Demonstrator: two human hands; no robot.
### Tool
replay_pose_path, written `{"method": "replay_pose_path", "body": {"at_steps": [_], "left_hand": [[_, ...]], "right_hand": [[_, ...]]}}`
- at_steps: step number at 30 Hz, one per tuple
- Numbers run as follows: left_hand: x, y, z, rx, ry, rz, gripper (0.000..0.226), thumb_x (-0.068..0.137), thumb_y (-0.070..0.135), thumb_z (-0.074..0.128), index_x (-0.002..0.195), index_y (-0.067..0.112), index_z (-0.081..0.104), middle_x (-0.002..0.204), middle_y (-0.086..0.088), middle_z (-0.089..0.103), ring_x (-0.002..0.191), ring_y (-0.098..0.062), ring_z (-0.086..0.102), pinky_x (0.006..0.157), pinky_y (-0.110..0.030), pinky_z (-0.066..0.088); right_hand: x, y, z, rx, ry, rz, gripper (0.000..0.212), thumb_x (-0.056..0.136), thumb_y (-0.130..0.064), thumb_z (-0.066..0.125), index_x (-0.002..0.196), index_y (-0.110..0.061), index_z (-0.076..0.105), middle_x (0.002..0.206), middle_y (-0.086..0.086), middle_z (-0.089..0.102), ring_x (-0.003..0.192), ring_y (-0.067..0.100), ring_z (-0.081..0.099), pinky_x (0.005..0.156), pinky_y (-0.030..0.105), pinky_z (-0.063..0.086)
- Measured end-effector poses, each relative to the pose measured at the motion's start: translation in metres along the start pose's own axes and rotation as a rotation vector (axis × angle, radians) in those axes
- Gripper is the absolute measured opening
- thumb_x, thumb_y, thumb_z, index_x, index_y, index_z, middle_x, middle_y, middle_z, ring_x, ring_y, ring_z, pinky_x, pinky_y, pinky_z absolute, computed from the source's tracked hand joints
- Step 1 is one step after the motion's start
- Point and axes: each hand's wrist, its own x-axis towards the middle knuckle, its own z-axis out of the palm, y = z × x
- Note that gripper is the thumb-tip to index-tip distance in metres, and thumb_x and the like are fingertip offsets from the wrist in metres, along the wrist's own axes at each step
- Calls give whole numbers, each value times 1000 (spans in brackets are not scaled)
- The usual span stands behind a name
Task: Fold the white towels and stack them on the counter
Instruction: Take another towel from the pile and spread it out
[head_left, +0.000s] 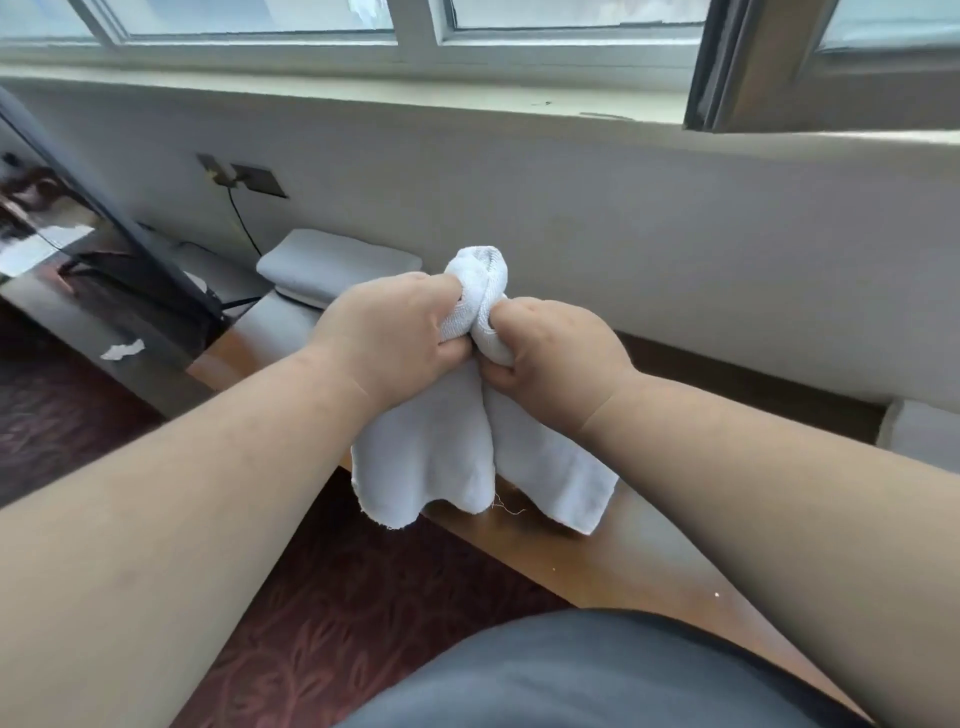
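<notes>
My left hand (387, 332) and right hand (548, 358) each keep tight grip on white towel (457, 447), held up over wooden bench (639, 561). Next: pull hands apart, find corners, match edges. Folded towel pile (332, 262) waits back left.

The towel (436, 447) I grip is white, pale blue-grey in its folds. Counter (613, 561) — warm brown wood. Carpet (332, 613) — dark maroon with a leafy pattern. Wall (571, 208) off-white; my shirt (597, 675) dark grey.

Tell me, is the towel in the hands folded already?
Not folded: both hands, left and right, grip the towel bunched, its ends hanging loose.
</notes>
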Motion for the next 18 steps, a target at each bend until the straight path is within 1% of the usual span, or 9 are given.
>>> {"method": "replay_pose_path", "body": {"at_steps": [2, 5, 8, 11, 13, 15, 17, 18], "left_hand": [[5, -23, 13, -15, -30, 16, 42, 76, 44, 59, 62, 32, 20, 60, 12, 31, 56, -23, 37, 50, -30, 20], [18, -59, 35, -7, -96, 84, 38, 75, 47, 54, 62, 33, 21, 60, 12, 30, 54, -21, 35, 47, -28, 17], [37, -102, 67, 55, -197, 129, 41, 79, 45, 57, 64, 30, 22, 63, 10, 33, 57, -19, 37, 46, -28, 17], [59, -143, 97, 64, -251, 127, 38, 83, 45, 54, 67, 26, 25, 66, 7, 39, 55, -15, 39, 46, -29, 18], [69, -169, 114, 24, -313, 121, 38, 87, 51, 51, 69, 25, 29, 67, 6, 44, 55, -11, 41, 45, -29, 20], [83, -192, 133, -30, -389, 114, 39, 88, 55, 51, 72, 25, 33, 70, 5, 47, 58, -11, 45, 46, -30, 23], [96, -210, 153, -64, -472, 102, 39, 88, 55, 53, 76, 24, 34, 75, 3, 50, 63, -14, 47, 48, -32, 26], [103, -217, 164, -82, -505, 84, 38, 88, 55, 54, 78, 23, 36, 78, 2, 50, 66, -17, 49, 50, -33, 28]], "right_hand": [[11, 1, 21, -17, -42, 13, 48, 69, -21, 77, 71, -21, 28, 60, -6, 30, 47, 23, 29, 47, 27, 17], [26, 7, 53, -60, -109, 48, 45, 73, -23, 73, 72, -21, 29, 61, -7, 28, 48, 24, 32, 49, 30, 19], [37, 19, 84, -145, -210, 136, 35, 82, -31, 64, 79, -24, 30, 69, -4, 38, 57, 27, 42, 54, 33, 25], [49, 25, 107, -191, -298, 336, 31, 86, -41, 56, 83, -23, 32, 77, -4, 43, 67, 26, 46, 59, 34, 33], [54, 24, 120, -196, -318, 490, 26, 82, -42, 53, 82, -22, 36, 78, -5, 43, 71, 25, 47, 61, 36, 37], [58, 27, 131, -196, -354, 642, 21, 76, -36, 52, 89, -23, 42, 84, -5, 42, 79, 25, 47, 66, 36, 34], [59, 35, 139, -195, -395, 792, 30, 75, -28, 53, 104, -21, 46, 94, -2, 42, 91, 26, 46, 72, 37, 34], [57, 41, 143, -214, -392, 856, 35, 77, -24, 53, 111, -20, 47, 99, 0, 43, 95, 27, 46, 76, 39, 37]]}}
